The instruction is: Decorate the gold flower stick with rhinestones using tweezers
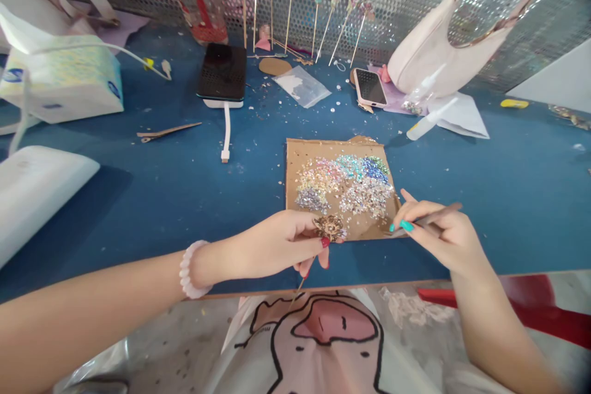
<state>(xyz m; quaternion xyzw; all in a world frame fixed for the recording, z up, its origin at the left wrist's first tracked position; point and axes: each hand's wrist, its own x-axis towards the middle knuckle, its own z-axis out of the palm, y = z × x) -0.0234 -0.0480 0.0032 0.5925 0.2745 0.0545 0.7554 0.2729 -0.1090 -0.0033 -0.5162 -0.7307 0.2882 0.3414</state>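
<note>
My left hand (277, 243) is closed on a hair stick, whose gold flower-shaped head (329, 228) shows above the thumb. The stick's thin shaft (299, 290) slants down below my fingers past the table edge. In my right hand (438, 237) I grip metal tweezers (434, 215), their tips low over the right front corner of a cardboard piece (364, 231). On the cardboard lie piles of small glittering rhinestones: pale clear ones (367, 197), yellow and pink ones (318, 175), turquoise ones (349, 166) and blue ones (376, 169).
Several decorated sticks (292, 6) stand upright at the back. A black phone (223, 71), a smaller phone (370, 87), a plastic bag (302, 85) and a glue tube (429, 120) lie behind the cardboard. A hair clip (168, 132) and tissue pack (69, 83) are leftward; a handbag (429, 43) stands back right.
</note>
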